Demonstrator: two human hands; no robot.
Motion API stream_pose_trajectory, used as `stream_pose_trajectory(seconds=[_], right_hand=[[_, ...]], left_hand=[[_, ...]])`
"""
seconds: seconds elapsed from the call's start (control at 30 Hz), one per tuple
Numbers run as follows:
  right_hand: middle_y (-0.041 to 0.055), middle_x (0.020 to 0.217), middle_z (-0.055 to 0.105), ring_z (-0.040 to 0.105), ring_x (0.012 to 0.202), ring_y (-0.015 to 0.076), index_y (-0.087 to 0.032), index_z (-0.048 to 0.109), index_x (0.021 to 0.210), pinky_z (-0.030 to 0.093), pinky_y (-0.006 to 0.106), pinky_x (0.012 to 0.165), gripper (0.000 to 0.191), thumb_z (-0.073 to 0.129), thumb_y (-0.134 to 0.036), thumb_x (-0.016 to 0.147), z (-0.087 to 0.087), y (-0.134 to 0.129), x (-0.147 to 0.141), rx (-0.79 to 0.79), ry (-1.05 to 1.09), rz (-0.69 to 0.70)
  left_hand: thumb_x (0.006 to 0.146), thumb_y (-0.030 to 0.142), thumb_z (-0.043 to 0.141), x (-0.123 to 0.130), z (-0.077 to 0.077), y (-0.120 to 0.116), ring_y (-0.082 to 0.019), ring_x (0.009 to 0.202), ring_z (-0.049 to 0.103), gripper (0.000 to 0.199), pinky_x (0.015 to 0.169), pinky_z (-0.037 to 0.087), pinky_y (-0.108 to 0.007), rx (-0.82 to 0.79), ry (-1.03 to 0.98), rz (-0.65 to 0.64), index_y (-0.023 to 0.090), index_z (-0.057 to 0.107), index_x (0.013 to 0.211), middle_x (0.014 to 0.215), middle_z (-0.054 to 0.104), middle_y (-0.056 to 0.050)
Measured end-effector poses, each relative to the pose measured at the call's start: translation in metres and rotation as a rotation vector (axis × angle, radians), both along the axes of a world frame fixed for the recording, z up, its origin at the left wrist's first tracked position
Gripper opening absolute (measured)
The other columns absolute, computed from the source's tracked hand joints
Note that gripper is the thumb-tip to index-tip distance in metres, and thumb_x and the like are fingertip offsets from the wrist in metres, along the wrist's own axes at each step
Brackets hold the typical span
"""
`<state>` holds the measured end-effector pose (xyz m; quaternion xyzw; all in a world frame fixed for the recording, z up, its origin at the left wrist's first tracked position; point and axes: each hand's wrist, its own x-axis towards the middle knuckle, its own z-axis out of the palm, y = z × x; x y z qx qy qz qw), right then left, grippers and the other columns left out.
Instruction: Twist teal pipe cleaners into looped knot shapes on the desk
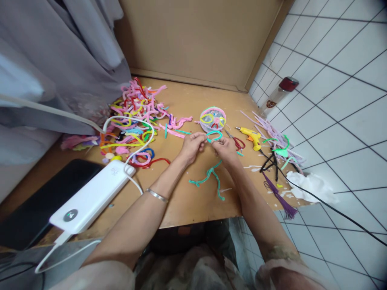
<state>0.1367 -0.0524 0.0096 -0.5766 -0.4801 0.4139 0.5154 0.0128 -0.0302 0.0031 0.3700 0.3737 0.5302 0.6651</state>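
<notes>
Between both hands is a turquoise pipe cleaner (215, 133) bent into a loop. My left hand (193, 147) pinches its left end. My right hand (224, 149) grips the loop's lower right side, fingertips close to the left ones. Just beyond the loop stands a round container (213, 117) with pink and yellow pipe cleaner shapes on it. Below the hands lies a twisted green pipe cleaner piece (211, 172) with several arms. Red-handled scissors (238, 142) rest right of my right hand, partly hidden by it.
A large heap of coloured pipe cleaners (139, 104) fills the back left. At the front left, a white power bank (90, 197) lies by a black device (60, 193). A yellow glue gun (251, 137), lilac pipe cleaners (273, 133), a purple tassel (281, 199) and crumpled tissue (310, 187) lie right.
</notes>
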Motion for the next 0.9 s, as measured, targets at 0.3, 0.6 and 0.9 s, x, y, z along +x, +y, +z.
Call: stream_pose_trajectory(seconds=[0.3, 0.6, 0.9], right_hand=[[-0.0067, 0.044, 0.042, 0.031, 0.043, 0.0067, -0.021, 0.052, 0.054, 0.021, 0.022, 0.044, 0.022, 0.068, -0.035, 0.062, -0.0026, 0.0010, 0.0025, 0.045, 0.008, 0.009], [-0.0061, 0.042, 0.043, 0.032, 0.042, 0.0072, -0.021, 0.052, 0.053, 0.021, 0.023, 0.043, 0.026, 0.069, -0.039, 0.063, -0.0001, 0.0003, 0.0042, 0.073, 0.013, -0.036], [-0.0051, 0.050, 0.050, 0.041, 0.048, 0.0085, -0.020, 0.056, 0.059, 0.034, 0.024, 0.049, 0.037, 0.077, -0.051, 0.058, 0.0052, -0.0018, 0.0022, 0.068, 0.046, 0.029]], left_hand=[[0.063, 0.022, 0.070, 0.0047, -0.0006, -0.0025, -0.004, 0.045, 0.038, 0.012, 0.044, 0.027, -0.018, 0.067, -0.012, 0.066, 0.014, 0.062, 0.058, 0.053, 0.052, 0.003], [0.061, 0.030, 0.080, 0.0042, -0.0051, -0.0059, -0.005, 0.044, 0.037, 0.022, 0.044, 0.026, -0.020, 0.105, 0.066, -0.005, 0.014, 0.064, 0.060, 0.048, 0.049, 0.005], [0.068, 0.022, 0.071, 0.0053, 0.0003, -0.0073, -0.004, 0.042, 0.032, 0.022, 0.045, 0.024, -0.020, 0.136, 0.113, 0.077, 0.016, 0.055, 0.053, 0.044, 0.042, 0.007]])
